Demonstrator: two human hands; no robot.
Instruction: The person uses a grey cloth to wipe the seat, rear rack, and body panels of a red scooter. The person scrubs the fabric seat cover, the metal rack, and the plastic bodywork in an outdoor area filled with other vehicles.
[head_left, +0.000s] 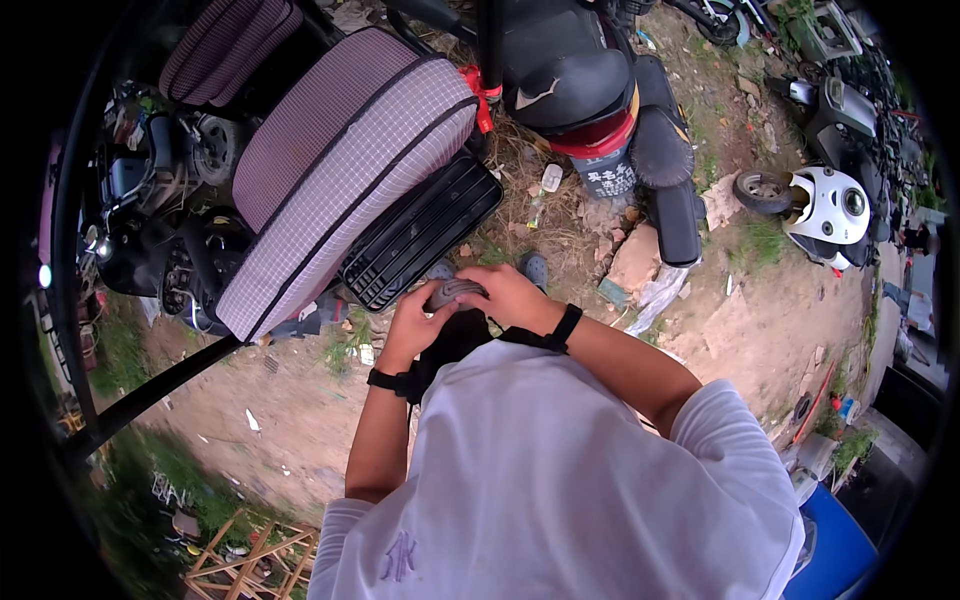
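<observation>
Both my hands meet in front of my waist around a folded grey-brown cloth (455, 292), or a similar ridged soft thing; its exact kind is unclear. My left hand (414, 321) grips its left end. The right end is held by my right hand (513, 295), thumb on the near side. A black band circles each of my wrists. Just beyond the hands lies a ribbed black plastic panel (424, 232), below a pinkish checked seat cushion (352, 157) with black piping. My grey clog (534, 270) shows past my right hand.
A red ribbon (482, 97) is tied on a black post (490, 45). Right of it stands a scooter with a torn black seat (574, 86). Farther right is a white scooter (832, 206). Motorcycles (172, 247) stand at left. Rubble (634, 259) and litter cover the dirt; a wooden frame (255, 555) lies behind.
</observation>
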